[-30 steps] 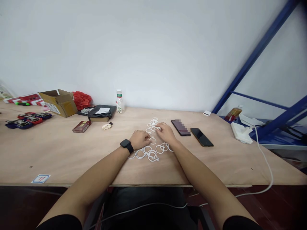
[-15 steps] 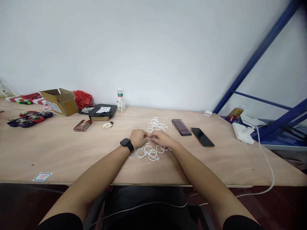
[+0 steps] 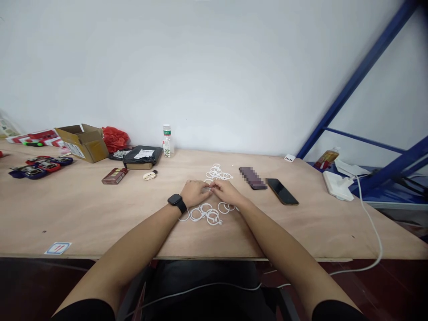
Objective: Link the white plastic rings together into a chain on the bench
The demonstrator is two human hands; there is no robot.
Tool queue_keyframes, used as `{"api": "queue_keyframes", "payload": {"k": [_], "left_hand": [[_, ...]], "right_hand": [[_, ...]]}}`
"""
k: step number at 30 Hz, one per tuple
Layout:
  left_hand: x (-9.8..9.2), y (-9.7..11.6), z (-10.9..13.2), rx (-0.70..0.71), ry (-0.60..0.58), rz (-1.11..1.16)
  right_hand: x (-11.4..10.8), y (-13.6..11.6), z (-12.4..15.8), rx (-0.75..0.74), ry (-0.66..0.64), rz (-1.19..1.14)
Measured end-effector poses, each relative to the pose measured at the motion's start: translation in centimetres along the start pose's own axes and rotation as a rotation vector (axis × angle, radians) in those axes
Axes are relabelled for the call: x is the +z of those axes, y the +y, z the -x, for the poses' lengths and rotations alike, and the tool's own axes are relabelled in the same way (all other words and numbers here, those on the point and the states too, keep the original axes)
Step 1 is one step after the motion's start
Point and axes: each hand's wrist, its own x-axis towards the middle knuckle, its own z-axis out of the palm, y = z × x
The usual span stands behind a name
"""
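My left hand, with a black watch on its wrist, and my right hand meet fingertip to fingertip above the table. Both are closed in a pinch on a small white plastic ring, mostly hidden by the fingers. Nearer to me lie several white rings with small tabs, some overlapping. A couple more white rings rest beneath my right wrist. Beyond my fingertips is a loose pile of white rings.
Right of the rings lie a pixelated dark item and a black phone. To the left are a maroon box, a cream earbud case, a black parcel, an open carton and a white bottle.
My fingertips have drawn together and now touch. The ring that showed below them is now mostly covered. The other rings lie as before.
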Motion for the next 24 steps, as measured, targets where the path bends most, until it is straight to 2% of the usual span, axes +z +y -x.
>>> {"api": "queue_keyframes", "payload": {"k": [6, 11, 13, 15, 18, 21, 24], "left_hand": [[0.3, -0.4, -0.1, 0.072, 0.058, 0.026], [0.4, -0.5, -0.4, 0.09, 0.083, 0.035], [0.2, -0.6, -0.5, 0.082, 0.115, 0.058], [-0.2, -1.0, -0.5, 0.044, 0.178, 0.076], [-0.8, -1.9, -0.5, -0.116, 0.23, 0.033], [-1.1, -2.9, -0.3, -0.305, 0.11, -0.093], [-0.9, -3.5, -0.1, -0.384, -0.026, -0.193]], "right_hand": [[-0.2, -0.1, -0.1, -0.059, 0.046, -0.037], [-0.3, -0.1, -0.1, -0.032, 0.07, -0.141], [-0.2, -0.1, -0.2, -0.012, 0.142, -0.153], [-0.2, 0.2, -0.4, 0.031, 0.287, -0.121], [-0.4, 1.2, -0.6, 0.159, 0.439, -0.049], [-0.8, 2.7, -0.6, 0.304, 0.402, -0.014], [-1.0, 3.5, -0.5, 0.339, 0.4, -0.001]]}}
